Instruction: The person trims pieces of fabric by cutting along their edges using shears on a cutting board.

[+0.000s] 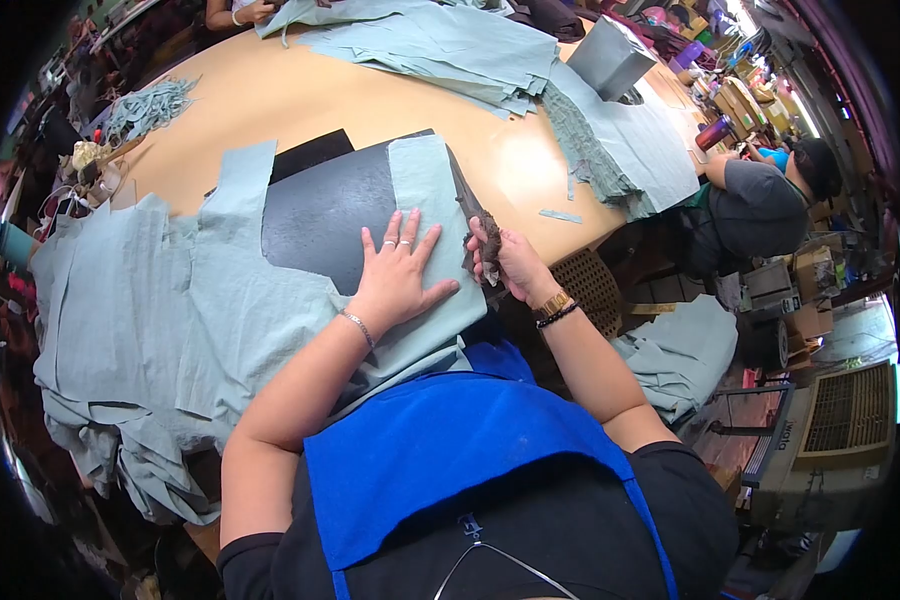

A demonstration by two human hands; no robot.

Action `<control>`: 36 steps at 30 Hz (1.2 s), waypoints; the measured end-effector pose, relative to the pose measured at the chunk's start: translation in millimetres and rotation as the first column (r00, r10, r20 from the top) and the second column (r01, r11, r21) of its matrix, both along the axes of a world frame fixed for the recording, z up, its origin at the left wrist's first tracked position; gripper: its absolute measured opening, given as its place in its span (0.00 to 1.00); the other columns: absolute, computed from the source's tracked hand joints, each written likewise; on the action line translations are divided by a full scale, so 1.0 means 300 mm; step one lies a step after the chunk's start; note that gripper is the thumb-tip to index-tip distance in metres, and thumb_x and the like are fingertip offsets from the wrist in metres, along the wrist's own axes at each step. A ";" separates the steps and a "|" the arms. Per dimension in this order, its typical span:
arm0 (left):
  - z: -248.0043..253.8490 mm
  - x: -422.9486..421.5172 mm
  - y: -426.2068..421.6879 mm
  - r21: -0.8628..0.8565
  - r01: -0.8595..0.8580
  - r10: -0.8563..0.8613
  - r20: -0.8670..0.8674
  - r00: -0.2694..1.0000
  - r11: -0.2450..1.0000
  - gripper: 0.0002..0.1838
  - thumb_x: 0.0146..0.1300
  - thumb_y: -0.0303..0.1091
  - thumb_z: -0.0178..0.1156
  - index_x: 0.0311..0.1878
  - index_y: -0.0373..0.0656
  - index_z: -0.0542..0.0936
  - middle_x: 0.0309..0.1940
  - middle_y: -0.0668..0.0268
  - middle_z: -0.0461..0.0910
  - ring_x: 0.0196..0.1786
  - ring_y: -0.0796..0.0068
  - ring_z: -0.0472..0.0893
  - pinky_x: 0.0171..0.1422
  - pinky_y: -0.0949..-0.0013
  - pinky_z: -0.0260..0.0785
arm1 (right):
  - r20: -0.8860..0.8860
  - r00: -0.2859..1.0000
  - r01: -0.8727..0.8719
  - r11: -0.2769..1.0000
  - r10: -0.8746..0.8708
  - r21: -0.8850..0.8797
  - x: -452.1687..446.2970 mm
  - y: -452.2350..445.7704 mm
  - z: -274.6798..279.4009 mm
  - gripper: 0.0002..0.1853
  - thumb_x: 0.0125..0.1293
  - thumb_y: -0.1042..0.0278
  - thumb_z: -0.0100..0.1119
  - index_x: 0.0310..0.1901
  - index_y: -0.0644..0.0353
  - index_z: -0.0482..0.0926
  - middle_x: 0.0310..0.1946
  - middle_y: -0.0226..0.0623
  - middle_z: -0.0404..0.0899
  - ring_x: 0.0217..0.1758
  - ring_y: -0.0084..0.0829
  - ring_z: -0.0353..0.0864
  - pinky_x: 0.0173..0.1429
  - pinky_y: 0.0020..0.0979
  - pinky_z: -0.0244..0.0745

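My left hand (pixel 395 275) lies with its fingers spread, pressing on pale green fabric (pixel 425 185) and the edge of a dark grey sheet (pixel 325 220). To its right, my right hand (pixel 520 265) is closed around what looks like a pair of scissors (pixel 489 250) with dark wrapped handles. Their dark blades point away from me along the fabric's right edge. How far the blades are apart is hard to make out. More pale green cloth (pixel 120 310) spreads to the left and hangs over the table's near edge.
Stacked fabric pieces (pixel 440 50) lie at the far side of the wooden table (pixel 240 90), with a grey metal box (pixel 610 60) nearby. Scraps (pixel 150 110) are heaped at the far left. A person (pixel 760 205) sits at right; another person's hand (pixel 255 12) shows at top.
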State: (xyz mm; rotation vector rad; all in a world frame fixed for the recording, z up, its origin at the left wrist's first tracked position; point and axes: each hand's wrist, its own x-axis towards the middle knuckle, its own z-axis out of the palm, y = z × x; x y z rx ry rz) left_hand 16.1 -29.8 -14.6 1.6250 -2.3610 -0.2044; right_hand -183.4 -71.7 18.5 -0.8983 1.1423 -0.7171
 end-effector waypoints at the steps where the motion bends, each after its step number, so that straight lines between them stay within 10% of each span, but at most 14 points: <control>1: 0.003 0.000 0.000 0.002 -0.003 0.003 0.012 1.000 1.000 0.46 0.57 0.72 0.48 0.72 0.51 0.60 0.74 0.50 0.48 0.77 0.48 0.46 0.70 0.28 0.37 | 0.005 1.000 -0.005 1.000 0.005 -0.014 -0.002 -0.001 -0.011 0.18 0.64 0.49 0.63 0.30 0.57 0.74 0.20 0.26 0.73 0.19 0.18 0.74 0.25 0.24 0.73; 19: 0.035 0.008 -0.004 0.102 0.017 -0.021 0.039 0.999 0.995 0.46 0.60 0.71 0.47 0.74 0.53 0.54 0.75 0.51 0.45 0.77 0.49 0.43 0.70 0.27 0.34 | 0.070 0.996 0.059 0.997 -0.056 -0.047 0.020 -0.047 -0.034 0.18 0.65 0.51 0.62 0.32 0.59 0.75 0.20 0.27 0.73 0.19 0.19 0.74 0.24 0.24 0.72; 27: 0.172 0.227 0.341 0.281 -0.420 0.441 -0.012 0.898 0.863 0.44 0.63 0.65 0.50 0.75 0.49 0.52 0.75 0.45 0.40 0.76 0.42 0.41 0.70 0.28 0.34 | 0.540 0.759 0.464 0.884 -0.364 -0.055 -0.081 0.015 -0.104 0.12 0.70 0.56 0.55 0.36 0.57 0.73 0.21 0.26 0.72 0.22 0.21 0.75 0.32 0.31 0.75; 36: 0.082 0.406 0.116 0.094 -0.178 0.162 0.156 0.974 0.980 0.46 0.56 0.67 0.54 0.73 0.52 0.57 0.75 0.51 0.47 0.77 0.50 0.45 0.72 0.31 0.32 | 0.490 0.769 0.550 0.817 -0.411 -0.177 -0.181 0.080 -0.065 0.15 0.69 0.55 0.56 0.34 0.60 0.74 0.21 0.27 0.73 0.22 0.21 0.75 0.31 0.30 0.78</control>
